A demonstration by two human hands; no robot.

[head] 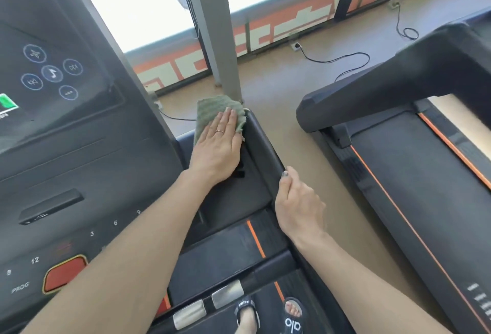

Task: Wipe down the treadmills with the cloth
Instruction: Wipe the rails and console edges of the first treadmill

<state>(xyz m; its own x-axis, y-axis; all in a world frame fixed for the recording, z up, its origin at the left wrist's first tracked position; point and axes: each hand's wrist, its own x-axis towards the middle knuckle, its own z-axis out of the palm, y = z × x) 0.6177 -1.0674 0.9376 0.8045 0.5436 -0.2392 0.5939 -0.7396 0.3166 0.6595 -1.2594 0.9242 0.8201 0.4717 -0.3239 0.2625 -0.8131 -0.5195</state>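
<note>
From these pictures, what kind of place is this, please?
Most likely a gym or fitness room. A treadmill console with speed numbers fills the left, a second treadmill stands to the right, and power cables run across the floor below large windows. The left hand presses a green cloth.

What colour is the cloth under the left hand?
Green, with a ribbed weave; the cloth shows in the head view.

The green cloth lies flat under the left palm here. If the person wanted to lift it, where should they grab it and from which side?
Probably the far edge of the cloth, the bunched part showing beyond the fingertips of the left hand. It sticks out free above the treadmill cover, so fingers could come from above and pinch it. The near part is pinned under the palm.
</note>
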